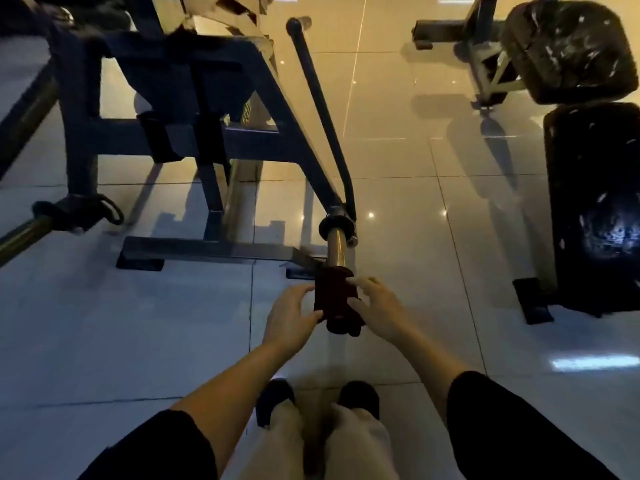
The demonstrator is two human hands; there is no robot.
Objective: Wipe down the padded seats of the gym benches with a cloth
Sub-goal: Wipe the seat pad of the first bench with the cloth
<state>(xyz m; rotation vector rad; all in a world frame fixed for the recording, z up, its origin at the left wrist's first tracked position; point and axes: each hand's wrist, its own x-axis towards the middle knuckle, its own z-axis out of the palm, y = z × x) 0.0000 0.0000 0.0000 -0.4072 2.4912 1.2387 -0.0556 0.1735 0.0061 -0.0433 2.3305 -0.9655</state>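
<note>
— Cloth: dark red, wrapped round the end of the chrome weight peg, well apart from any padded seat.
— Held how?
— Pressed from both sides: left hand with fingers loosely bent against it, right hand likewise, thumb on top.
— Why there?
— Probably parked, or polishing the peg.
— Labels?
— None legible.
</note>
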